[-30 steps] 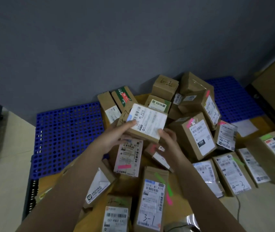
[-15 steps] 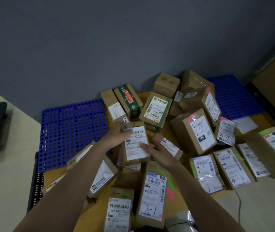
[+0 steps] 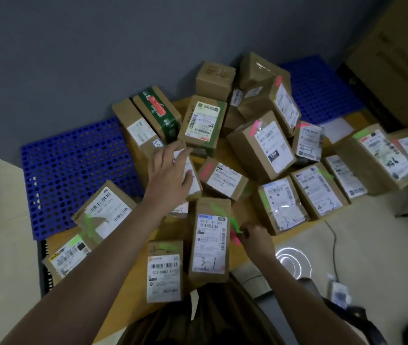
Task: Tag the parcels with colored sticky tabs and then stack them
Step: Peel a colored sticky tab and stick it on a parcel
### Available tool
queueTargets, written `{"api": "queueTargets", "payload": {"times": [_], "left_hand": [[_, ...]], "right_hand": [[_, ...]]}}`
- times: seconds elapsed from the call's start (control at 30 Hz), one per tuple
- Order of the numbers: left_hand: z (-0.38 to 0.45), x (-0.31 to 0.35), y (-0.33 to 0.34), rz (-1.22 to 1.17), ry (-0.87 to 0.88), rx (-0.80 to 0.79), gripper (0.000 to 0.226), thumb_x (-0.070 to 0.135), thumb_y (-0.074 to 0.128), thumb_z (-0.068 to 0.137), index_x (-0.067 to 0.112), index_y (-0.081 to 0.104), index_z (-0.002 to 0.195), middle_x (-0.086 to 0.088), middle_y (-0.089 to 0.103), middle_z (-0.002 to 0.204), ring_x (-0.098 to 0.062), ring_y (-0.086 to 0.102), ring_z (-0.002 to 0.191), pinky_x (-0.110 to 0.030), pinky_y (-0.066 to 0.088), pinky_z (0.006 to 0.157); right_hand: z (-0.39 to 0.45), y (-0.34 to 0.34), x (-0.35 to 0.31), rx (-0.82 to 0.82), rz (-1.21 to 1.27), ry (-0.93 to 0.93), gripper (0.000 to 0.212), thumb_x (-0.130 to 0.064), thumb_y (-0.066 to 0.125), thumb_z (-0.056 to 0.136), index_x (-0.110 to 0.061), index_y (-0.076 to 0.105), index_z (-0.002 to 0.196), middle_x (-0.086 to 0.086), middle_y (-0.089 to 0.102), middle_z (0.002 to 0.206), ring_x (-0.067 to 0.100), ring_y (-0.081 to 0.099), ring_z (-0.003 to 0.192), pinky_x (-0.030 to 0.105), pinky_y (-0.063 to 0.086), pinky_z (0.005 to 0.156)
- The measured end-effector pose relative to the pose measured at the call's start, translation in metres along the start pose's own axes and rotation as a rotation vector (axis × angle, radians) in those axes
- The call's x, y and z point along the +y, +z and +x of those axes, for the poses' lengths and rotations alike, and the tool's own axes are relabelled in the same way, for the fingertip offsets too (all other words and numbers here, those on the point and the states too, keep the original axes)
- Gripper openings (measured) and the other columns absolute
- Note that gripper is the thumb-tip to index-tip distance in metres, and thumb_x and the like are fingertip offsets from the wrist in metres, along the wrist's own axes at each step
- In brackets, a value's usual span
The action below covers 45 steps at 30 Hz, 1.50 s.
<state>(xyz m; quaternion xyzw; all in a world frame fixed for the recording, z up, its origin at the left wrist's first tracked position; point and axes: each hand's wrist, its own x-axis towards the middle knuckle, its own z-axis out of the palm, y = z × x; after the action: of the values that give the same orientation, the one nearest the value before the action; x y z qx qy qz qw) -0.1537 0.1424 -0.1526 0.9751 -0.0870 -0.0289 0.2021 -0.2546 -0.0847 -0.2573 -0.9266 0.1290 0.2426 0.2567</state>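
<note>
A: Nearest us, our right hand (image 3: 254, 241) is curled at the right edge of the parcel marked 3-1 (image 3: 210, 241), fingertips pinching the pink and green sticky tabs (image 3: 235, 232) there.

B: Agreed, clamped on the tabs. We judge the step in hand is peeling off one tab. Peel a single strip cleanly and keep the adhesive end off the other tabs.

A: Farther out, our left hand (image 3: 170, 171) lies flat, fingers straight and spread, on the parcel with the white label (image 3: 193, 180) in the middle of the pile. It presses the parcel and grips nothing.

B: Good; keep that palm down so the box cannot slide. We see no tab on its uncovered part. Place the tab on bare cardboard, clear of the barcode.

A: Beyond it, the tagged parcels (image 3: 262, 148) lean loose on the blue pallet (image 3: 73, 165); stacking is not yet done.
</note>
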Motion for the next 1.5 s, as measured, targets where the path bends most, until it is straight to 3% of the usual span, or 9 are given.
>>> {"api": "queueTargets", "payload": {"times": [0.1, 0.3, 0.6, 0.8, 0.87, 1.07, 1.17, 1.37, 1.5], "left_hand": [[-0.014, 0.012, 0.013, 0.042, 0.131, -0.051, 0.046, 0.025, 0.049, 0.093, 0.022, 0.041, 0.139, -0.007, 0.026, 0.149, -0.028, 0.018, 0.136, -0.048, 0.017, 0.111], [-0.028, 0.021, 0.028, 0.01, 0.173, -0.077, 0.042, 0.024, 0.052, 0.092, 0.023, 0.047, 0.134, -0.004, 0.03, 0.148, -0.021, 0.017, 0.133, -0.047, 0.015, 0.111], [-0.032, 0.034, 0.031, -0.027, 0.159, -0.123, 0.042, 0.024, 0.05, 0.094, 0.023, 0.046, 0.135, -0.001, 0.027, 0.149, -0.019, 0.014, 0.135, -0.044, 0.012, 0.112], [-0.031, 0.042, 0.028, -0.118, 0.147, -0.161, 0.039, 0.023, 0.048, 0.096, 0.023, 0.046, 0.135, 0.001, 0.031, 0.145, -0.018, 0.023, 0.133, -0.043, 0.022, 0.111], [-0.028, 0.048, 0.024, -0.174, 0.127, -0.145, 0.037, 0.024, 0.047, 0.097, 0.023, 0.047, 0.134, 0.004, 0.036, 0.14, -0.016, 0.027, 0.13, -0.039, 0.024, 0.109], [-0.011, 0.072, -0.002, -0.792, -0.101, -0.298, 0.016, 0.034, 0.054, 0.094, 0.038, 0.064, 0.106, 0.011, 0.067, 0.099, 0.002, 0.061, 0.092, -0.024, 0.051, 0.088], [-0.006, 0.07, -0.015, -0.905, -0.2, -0.167, 0.016, 0.025, 0.06, 0.092, 0.037, 0.069, 0.086, 0.008, 0.072, 0.085, -0.006, 0.066, 0.086, -0.028, 0.053, 0.083], [0.001, 0.054, -0.043, -1.233, -0.509, -0.18, 0.012, 0.018, 0.062, 0.09, 0.021, 0.073, 0.089, -0.001, 0.074, 0.085, -0.01, 0.069, 0.077, -0.019, 0.054, 0.069], [0.002, 0.042, -0.054, -1.308, -0.582, -0.185, 0.015, 0.016, 0.058, 0.093, 0.013, 0.072, 0.089, 0.002, 0.07, 0.071, -0.007, 0.066, 0.067, -0.018, 0.051, 0.064]], "right_hand": [[-0.001, 0.019, 0.008, -0.014, -0.052, 0.077, 0.03, -0.031, 0.061, 0.091, -0.005, 0.059, 0.107, 0.013, 0.058, 0.11, 0.031, 0.059, 0.098, 0.028, 0.036, 0.067], [0.002, 0.033, 0.011, 0.009, -0.078, 0.084, 0.023, -0.015, 0.046, 0.097, -0.002, 0.062, 0.108, 0.016, 0.057, 0.115, 0.03, 0.055, 0.106, 0.035, 0.045, 0.083], [0.0, 0.023, 0.017, 0.066, 0.037, 0.077, 0.012, -0.011, 0.053, 0.092, -0.005, 0.059, 0.1, 0.013, 0.063, 0.104, 0.028, 0.059, 0.093, 0.027, 0.038, 0.066], [-0.014, -0.013, -0.007, 0.313, 0.495, 0.087, 0.006, -0.017, 0.071, 0.086, -0.016, 0.065, 0.084, -0.009, 0.061, 0.078, 0.007, 0.059, 0.073, 0.006, 0.037, 0.058], [-0.02, -0.035, -0.025, 0.338, 0.786, 0.098, 0.009, -0.017, 0.074, 0.083, -0.013, 0.065, 0.081, -0.007, 0.065, 0.075, 0.004, 0.06, 0.067, 0.01, 0.043, 0.06], [-0.024, -0.091, -0.084, 0.055, 1.289, -0.115, 0.01, -0.007, 0.072, 0.081, -0.002, 0.066, 0.089, 0.01, 0.07, 0.08, 0.015, 0.065, 0.071, 0.023, 0.054, 0.065], [-0.022, -0.101, -0.104, 0.07, 1.202, -0.245, 0.006, -0.005, 0.069, 0.084, -0.002, 0.068, 0.089, 0.006, 0.071, 0.081, 0.008, 0.065, 0.069, 0.016, 0.049, 0.058], [-0.006, -0.103, -0.116, 0.566, 0.174, -0.94, 0.024, -0.012, 0.074, 0.083, -0.011, 0.072, 0.106, 0.003, 0.066, 0.102, 0.017, 0.06, 0.092, 0.022, 0.05, 0.077], [0.004, -0.103, -0.136, 0.713, -0.075, -1.094, 0.012, -0.008, 0.069, 0.085, -0.003, 0.074, 0.094, 0.008, 0.067, 0.094, 0.021, 0.058, 0.084, 0.028, 0.052, 0.067]]}}
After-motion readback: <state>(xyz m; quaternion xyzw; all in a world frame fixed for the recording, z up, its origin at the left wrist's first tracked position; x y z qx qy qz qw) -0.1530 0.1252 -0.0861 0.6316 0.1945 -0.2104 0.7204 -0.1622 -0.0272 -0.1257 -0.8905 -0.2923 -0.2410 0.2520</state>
